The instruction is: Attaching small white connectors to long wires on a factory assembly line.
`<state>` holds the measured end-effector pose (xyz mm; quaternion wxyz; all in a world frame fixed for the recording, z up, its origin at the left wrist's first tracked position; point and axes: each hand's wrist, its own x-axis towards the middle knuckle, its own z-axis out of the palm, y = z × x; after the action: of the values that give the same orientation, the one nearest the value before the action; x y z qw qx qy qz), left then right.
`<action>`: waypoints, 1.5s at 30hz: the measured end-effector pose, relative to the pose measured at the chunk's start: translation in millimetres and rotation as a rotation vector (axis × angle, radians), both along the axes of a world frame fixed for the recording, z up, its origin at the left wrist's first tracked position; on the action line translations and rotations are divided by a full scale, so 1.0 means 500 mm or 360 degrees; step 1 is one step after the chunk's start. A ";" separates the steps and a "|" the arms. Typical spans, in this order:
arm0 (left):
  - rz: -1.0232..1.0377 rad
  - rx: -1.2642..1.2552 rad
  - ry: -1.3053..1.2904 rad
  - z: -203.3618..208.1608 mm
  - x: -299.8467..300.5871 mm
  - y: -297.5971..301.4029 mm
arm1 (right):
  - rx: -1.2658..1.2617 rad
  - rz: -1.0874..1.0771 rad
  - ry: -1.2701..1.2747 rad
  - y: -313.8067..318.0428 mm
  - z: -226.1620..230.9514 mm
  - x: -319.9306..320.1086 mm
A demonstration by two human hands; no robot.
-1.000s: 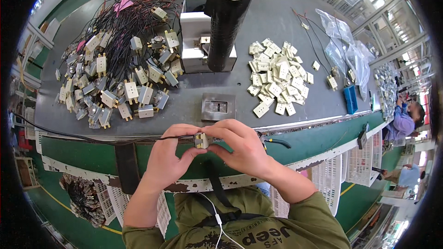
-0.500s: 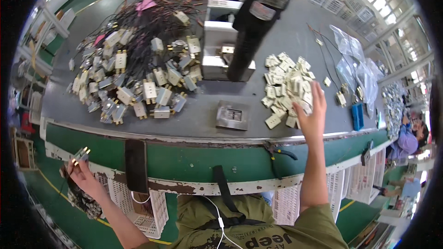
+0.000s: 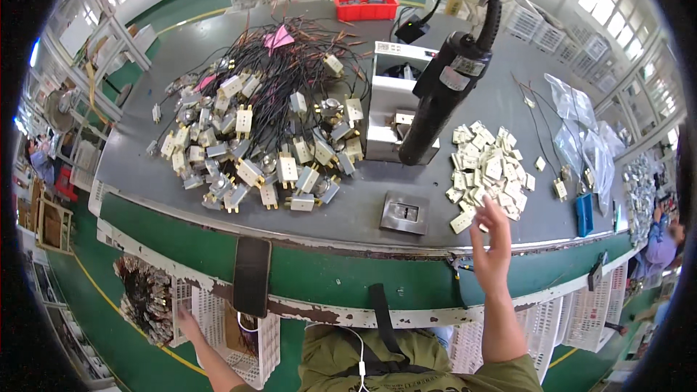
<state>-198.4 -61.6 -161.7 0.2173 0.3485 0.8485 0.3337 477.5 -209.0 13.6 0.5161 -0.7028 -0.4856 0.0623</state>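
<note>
My right hand (image 3: 495,243) is at the near edge of a heap of small cream plastic pieces (image 3: 494,163), its thumb and fingers apart and nothing seen between them. Down at the lower left, my left hand (image 3: 189,323) is beside a white basket (image 3: 207,312), close to a bundle of wired plug parts (image 3: 145,301) below the table. Its fingers are small and partly hidden, so I cannot make out their grip. A square metal fixture (image 3: 404,213) lies left of the right hand. Above it, a black electric screwdriver (image 3: 446,94) hangs over a grey-white device (image 3: 385,120).
Plug parts with gold pins and black wires (image 3: 287,169) are heaped on the table's left. A phone (image 3: 252,276) lies across the front ledge. Pliers (image 3: 459,276) are behind the right wrist. Plastic bags (image 3: 584,127) and a blue block (image 3: 584,214) lie right; a red bin (image 3: 367,3) stands behind.
My left hand has dropped from the table's left end to beside the basket; the pinned part it held no longer shows. My right hand has come to the heap's near edge. The view has shifted.
</note>
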 end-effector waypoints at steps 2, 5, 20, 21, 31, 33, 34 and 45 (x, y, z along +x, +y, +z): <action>-0.0425 0.0620 0.0280 0.117 0.115 0.098 | -0.0040 0.0074 0.0115 0.001 -0.005 -0.028; -0.1026 0.0990 0.0291 0.277 0.376 0.180 | -0.0060 0.0166 0.0044 0.025 -0.004 -0.064; -0.2244 0.0822 0.0837 0.418 0.791 0.250 | -0.0532 0.0985 0.0261 0.019 -0.019 -0.152; -0.2343 0.0998 0.0826 0.427 0.791 0.251 | -0.0474 0.1003 0.0246 0.026 -0.015 -0.150; -0.2637 0.0749 0.0494 0.499 0.800 -0.024 | -0.0365 0.1211 0.1365 0.115 0.032 -0.204; -0.2864 0.0646 0.0232 0.498 0.793 -0.029 | -0.0442 0.1247 0.1523 0.125 0.048 -0.203; -0.2957 0.0567 0.0060 0.497 0.787 -0.018 | -0.0633 0.1252 0.1692 0.128 0.055 -0.200; -0.2424 -0.0109 -0.1857 0.415 0.782 0.043 | -0.0772 0.1557 0.0798 -0.050 0.089 -0.122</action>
<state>192.6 -40.3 45.9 0.7741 0.5788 0.1616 0.1989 416.3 -234.2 58.1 0.3513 -0.4592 -0.5881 0.5655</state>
